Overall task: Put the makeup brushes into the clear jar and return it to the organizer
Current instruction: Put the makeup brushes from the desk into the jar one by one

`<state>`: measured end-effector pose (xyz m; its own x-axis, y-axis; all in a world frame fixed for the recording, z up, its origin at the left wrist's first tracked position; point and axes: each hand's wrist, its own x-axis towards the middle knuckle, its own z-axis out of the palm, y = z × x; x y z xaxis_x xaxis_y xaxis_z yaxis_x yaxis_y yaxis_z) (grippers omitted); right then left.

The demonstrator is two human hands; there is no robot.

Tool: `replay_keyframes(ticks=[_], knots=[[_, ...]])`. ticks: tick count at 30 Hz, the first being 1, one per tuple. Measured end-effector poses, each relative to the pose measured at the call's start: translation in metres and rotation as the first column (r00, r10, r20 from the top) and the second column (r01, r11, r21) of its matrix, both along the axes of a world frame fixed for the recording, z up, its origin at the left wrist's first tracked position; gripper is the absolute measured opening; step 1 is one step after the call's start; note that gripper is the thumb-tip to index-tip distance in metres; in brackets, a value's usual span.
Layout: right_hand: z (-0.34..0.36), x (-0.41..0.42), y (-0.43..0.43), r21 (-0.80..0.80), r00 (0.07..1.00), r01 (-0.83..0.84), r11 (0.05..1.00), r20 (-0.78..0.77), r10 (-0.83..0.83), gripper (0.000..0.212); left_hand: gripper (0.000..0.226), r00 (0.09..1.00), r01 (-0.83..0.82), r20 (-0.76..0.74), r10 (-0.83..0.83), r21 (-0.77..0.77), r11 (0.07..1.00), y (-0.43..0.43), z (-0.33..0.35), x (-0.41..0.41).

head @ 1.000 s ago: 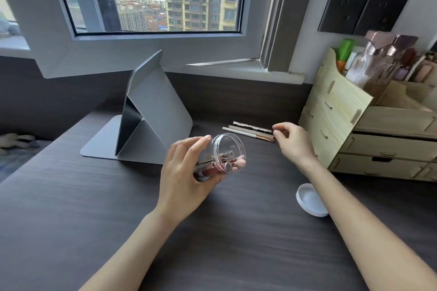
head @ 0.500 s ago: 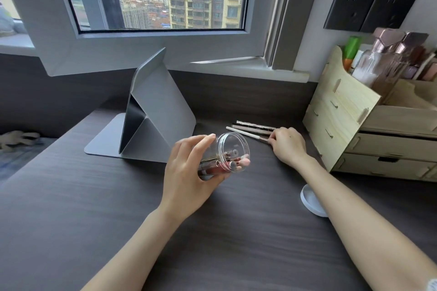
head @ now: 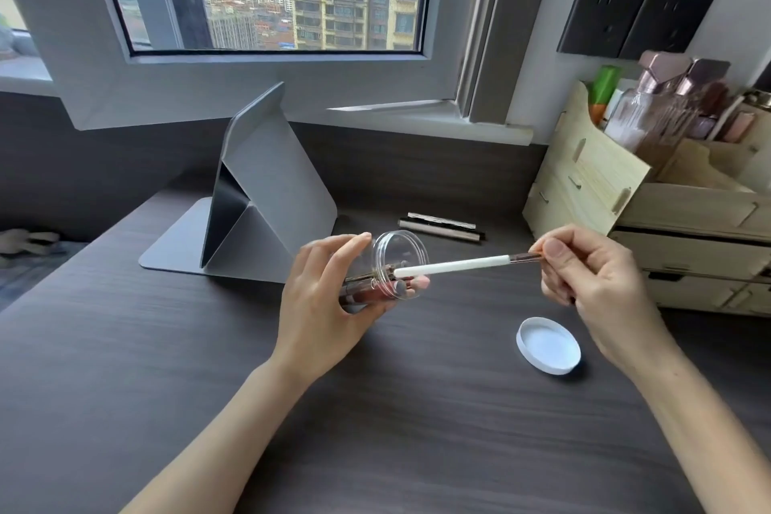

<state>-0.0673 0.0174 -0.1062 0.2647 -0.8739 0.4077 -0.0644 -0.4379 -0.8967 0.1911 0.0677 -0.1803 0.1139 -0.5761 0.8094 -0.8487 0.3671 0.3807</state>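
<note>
My left hand (head: pixel 323 305) grips the clear jar (head: pixel 396 259), tilted on its side with the mouth facing right; several brushes lie inside it. My right hand (head: pixel 584 280) pinches a white-handled makeup brush (head: pixel 454 265) by its copper ferrule end. The white handle tip sits at the jar's mouth. Two more brushes (head: pixel 442 226) lie on the dark desk behind the jar. The wooden organizer (head: pixel 592 179) stands at the right against the wall.
The jar's white lid (head: pixel 548 344) lies upside down on the desk below my right hand. A grey folded tablet stand (head: pixel 267 188) sits behind my left hand. Bottles (head: pixel 667 108) fill the organizer's top. A window ledge runs along the back.
My right hand has lifted one white-handled brush off the desk and brought its handle to the jar's mouth. The jar stays tilted in my left hand.
</note>
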Motion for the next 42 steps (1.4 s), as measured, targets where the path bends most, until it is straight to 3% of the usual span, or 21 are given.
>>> replay_keyframes(ticks=[3,5,8,13,15,17,19,21,24,26,28,39,42], knots=[[0.002,0.018,0.015,-0.279,0.960,0.082,0.957,-0.236,-0.151,0.014,0.067,0.999,0.016,0.030,-0.016,-0.002,1.000,0.000,-0.001,-0.001],[0.000,0.036,0.024,-0.345,0.955,0.008,0.938,-0.276,-0.110,0.003,0.067,0.998,0.031,0.060,-0.031,-0.004,0.999,0.000,-0.002,-0.001],[-0.011,0.063,0.027,-0.392,0.955,-0.088,0.916,-0.295,-0.034,0.014,0.068,0.995,0.049,0.084,-0.048,0.000,0.999,0.001,-0.003,-0.003],[-0.018,0.081,0.015,-0.650,0.909,-0.102,0.753,-0.369,-0.195,0.023,0.069,0.997,0.041,0.060,-0.041,0.002,0.999,0.002,-0.003,-0.001],[-0.017,0.079,0.013,-0.636,0.909,-0.112,0.763,-0.375,-0.179,0.022,0.071,0.999,0.029,0.035,-0.029,-0.001,1.000,0.001,-0.002,0.000],[-0.011,0.071,0.006,-0.439,0.960,-0.080,0.895,-0.275,-0.048,0.019,0.069,1.000,0.027,0.001,-0.027,-0.014,1.000,0.001,-0.001,0.000],[-0.013,0.062,-0.017,-0.312,0.969,0.082,0.947,-0.196,-0.148,0.016,0.066,0.999,0.027,-0.025,-0.028,-0.018,0.999,0.001,0.000,-0.001],[-0.027,0.052,-0.052,-0.355,0.844,0.231,0.906,-0.389,-0.368,0.014,0.068,0.999,0.023,-0.034,-0.024,-0.012,1.000,0.000,0.001,-0.001],[-0.056,0.052,-0.088,-0.394,0.560,0.160,0.905,-0.719,-0.412,0.023,0.070,0.999,0.019,-0.035,-0.019,-0.005,1.000,-0.001,0.000,-0.001],[-0.070,0.057,-0.097,-0.409,0.431,0.098,0.907,-0.804,-0.410,0.030,0.068,0.999,0.021,-0.028,-0.021,-0.005,1.000,-0.001,0.000,-0.001],[-0.075,0.061,-0.100,-0.426,0.368,0.065,0.903,-0.830,-0.418,0.031,0.068,1.000,0.018,-0.022,-0.018,-0.003,1.000,0.000,0.000,0.000],[-0.079,0.064,-0.109,-0.389,0.412,0.059,0.920,-0.830,-0.377,0.024,0.072,1.000,0.011,-0.003,-0.011,-0.003,1.000,0.000,-0.001,0.000],[-0.067,0.062,-0.100,-0.363,0.598,0.144,0.921,-0.709,-0.373,0.018,0.070,1.000,0.007,-0.012,-0.007,-0.005,1.000,0.000,0.001,0.001]])
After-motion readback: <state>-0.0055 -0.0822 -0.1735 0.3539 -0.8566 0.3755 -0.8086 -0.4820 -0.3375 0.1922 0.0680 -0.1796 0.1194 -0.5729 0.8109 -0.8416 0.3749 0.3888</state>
